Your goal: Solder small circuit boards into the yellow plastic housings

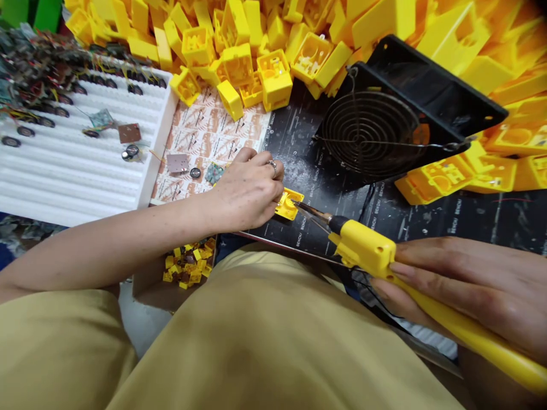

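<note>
My right hand (465, 285) is wrapped round a yellow soldering iron (367, 245) with a thin metal feed tube beside its tip. The iron's tip meets the right part of a small yellow plastic housing (289, 206) lying on the black bench mat. Fingers curled, my left hand (252, 185) grips the housing's left side; its fingertips are partly hidden behind the hand. Just left of that hand lie a green circuit board (214, 173), a small round black speaker (195, 172) and a greyish-brown board (176, 163).
A black fan (363, 134) with a wire grille stands on the mat. Yellow housings (237, 65) are heaped along the back. On the left, a white ridged tray (111, 193) carries wired boards and speakers. Below the bench edge, a box holds small yellow pieces (192, 265).
</note>
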Action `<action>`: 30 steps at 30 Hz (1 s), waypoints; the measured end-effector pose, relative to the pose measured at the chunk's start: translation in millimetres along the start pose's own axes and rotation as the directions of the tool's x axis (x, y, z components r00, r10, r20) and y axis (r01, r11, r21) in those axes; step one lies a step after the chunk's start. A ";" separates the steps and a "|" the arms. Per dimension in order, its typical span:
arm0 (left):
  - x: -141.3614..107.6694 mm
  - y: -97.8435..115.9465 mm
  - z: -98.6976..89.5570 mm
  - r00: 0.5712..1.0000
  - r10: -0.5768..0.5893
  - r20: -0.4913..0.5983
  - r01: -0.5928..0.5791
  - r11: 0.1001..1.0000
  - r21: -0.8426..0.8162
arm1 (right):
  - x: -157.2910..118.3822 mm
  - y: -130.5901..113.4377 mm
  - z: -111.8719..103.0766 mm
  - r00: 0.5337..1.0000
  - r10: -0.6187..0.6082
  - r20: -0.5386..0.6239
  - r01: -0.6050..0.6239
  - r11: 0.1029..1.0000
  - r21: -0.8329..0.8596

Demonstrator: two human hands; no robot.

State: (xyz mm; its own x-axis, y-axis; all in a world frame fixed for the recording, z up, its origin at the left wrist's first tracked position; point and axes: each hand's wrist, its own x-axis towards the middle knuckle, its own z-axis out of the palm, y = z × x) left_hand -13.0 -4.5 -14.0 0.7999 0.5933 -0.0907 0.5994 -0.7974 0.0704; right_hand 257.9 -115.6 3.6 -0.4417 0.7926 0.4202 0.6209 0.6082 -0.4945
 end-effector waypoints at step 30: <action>-13.1 -17.9 -12.3 0.999 0.003 -0.045 -0.009 0.992 -0.128 | -22.9 -12.8 16.8 0.910 0.370 -0.187 -0.369 0.928 0.040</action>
State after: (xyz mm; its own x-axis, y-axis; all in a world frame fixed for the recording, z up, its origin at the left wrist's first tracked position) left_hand -33.8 3.4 -1.8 0.8022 0.5952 -0.0458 0.5913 -0.7817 0.1980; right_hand 249.2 -140.8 -12.4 -0.0511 0.9385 0.3415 0.7137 0.2735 -0.6448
